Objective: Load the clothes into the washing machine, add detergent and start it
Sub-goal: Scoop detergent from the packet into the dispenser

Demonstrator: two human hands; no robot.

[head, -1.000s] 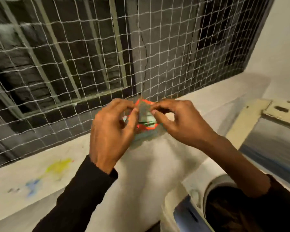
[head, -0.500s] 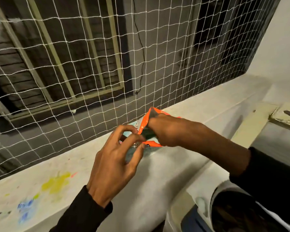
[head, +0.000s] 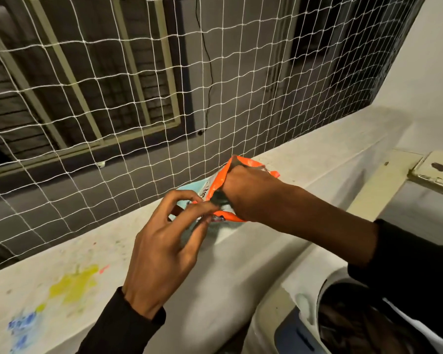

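We see the detergent pouch [head: 216, 183] sitting on the white ledge [head: 304, 159], caught between both hands. The right hand [head: 251, 192] reaches into the pouch's open mouth, so the orange rim wraps around its knuckles and its fingers are buried inside; we cannot tell whether they are curled on anything in there. The left hand [head: 161, 254] comes up from below, its fingers [head: 202, 206] pinched together on the near edge of the pouch mouth, with the pale blue body of the pouch lying just beyond the fingertips, toward the netting [head: 138, 98].

Much is hard to read. The right hand covers most of the pouch opening, the left thumb and forefinger cover its lower edge, and the print on the pouch is only a few dark letters we cannot make out. Something small and dark sits right where the two hands meet; we cannot say what it is. The washing machine [head: 279, 315] is cut off at the lower right corner, and its drum opening is partly behind the right sleeve [head: 414, 264].

The pouch itself is glossy and crumpled, bright orange along the top band, light blue below.
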